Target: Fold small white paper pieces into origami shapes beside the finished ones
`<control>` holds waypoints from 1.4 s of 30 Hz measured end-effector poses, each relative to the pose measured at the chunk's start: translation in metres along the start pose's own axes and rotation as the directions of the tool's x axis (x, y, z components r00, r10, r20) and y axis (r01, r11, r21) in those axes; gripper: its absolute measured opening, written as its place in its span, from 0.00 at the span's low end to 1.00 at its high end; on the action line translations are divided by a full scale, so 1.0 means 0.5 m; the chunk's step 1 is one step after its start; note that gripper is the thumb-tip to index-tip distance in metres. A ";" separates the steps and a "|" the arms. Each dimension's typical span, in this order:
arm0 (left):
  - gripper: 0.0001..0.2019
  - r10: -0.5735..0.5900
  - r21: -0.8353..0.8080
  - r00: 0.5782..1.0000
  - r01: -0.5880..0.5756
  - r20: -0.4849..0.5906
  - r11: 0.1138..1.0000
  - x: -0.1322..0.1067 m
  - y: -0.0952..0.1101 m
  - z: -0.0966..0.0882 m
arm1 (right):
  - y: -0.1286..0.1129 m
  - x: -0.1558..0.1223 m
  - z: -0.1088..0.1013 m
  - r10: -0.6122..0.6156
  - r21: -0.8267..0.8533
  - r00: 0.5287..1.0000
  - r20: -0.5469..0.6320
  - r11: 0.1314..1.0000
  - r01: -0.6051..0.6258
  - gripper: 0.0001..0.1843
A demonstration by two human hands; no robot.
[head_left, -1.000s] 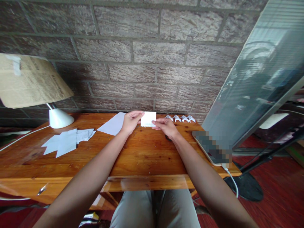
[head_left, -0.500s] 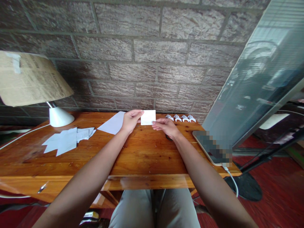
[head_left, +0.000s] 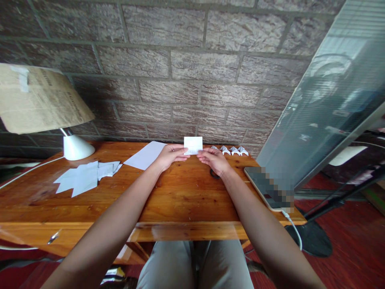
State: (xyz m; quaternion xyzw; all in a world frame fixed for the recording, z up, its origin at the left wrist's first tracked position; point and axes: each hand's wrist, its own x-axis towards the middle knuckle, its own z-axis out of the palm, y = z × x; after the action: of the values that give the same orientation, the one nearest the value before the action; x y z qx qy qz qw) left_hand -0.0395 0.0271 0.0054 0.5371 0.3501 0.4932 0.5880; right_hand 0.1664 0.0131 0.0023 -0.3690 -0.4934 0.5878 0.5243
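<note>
A small white rectangle of paper (head_left: 193, 144) is held up above the far part of the wooden table (head_left: 180, 196). My left hand (head_left: 171, 156) pinches its lower left corner between thumb and fingers. At the lower right corner, my right hand (head_left: 214, 158) grips it the same way. Several folded white paper shapes (head_left: 234, 150) stand in a row at the back, just beyond my right hand, which partly hides the nearest one. A larger white sheet (head_left: 144, 155) lies to the left of my left hand. Partly under my right wrist sits a small dark ring-like object (head_left: 214, 174).
White paper pieces (head_left: 78, 178) lie in overlapping piles on the left. Behind them stands a lamp (head_left: 76, 147) with a newsprint shade. A phone (head_left: 264, 188) with a white cable lies at the right edge. A brick wall (head_left: 186, 92) borders the table's back.
The small paper has shifted slightly right and up. My left hand's grip has slid from its upper left to its lower left corner, and my right hand still holds the lower right.
</note>
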 end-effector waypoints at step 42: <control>0.20 0.089 0.092 0.996 -0.088 -0.013 0.992 0.012 -0.013 -0.008 | 0.003 0.001 0.002 -0.157 -0.327 0.968 0.198 0.920 0.216 0.18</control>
State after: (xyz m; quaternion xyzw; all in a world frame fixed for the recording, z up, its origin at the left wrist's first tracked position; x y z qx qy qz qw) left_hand -0.0401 0.0345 -0.0010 0.5743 0.3532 0.5068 0.5372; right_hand 0.1651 0.0133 0.0012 -0.3558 -0.6641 0.4682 0.4617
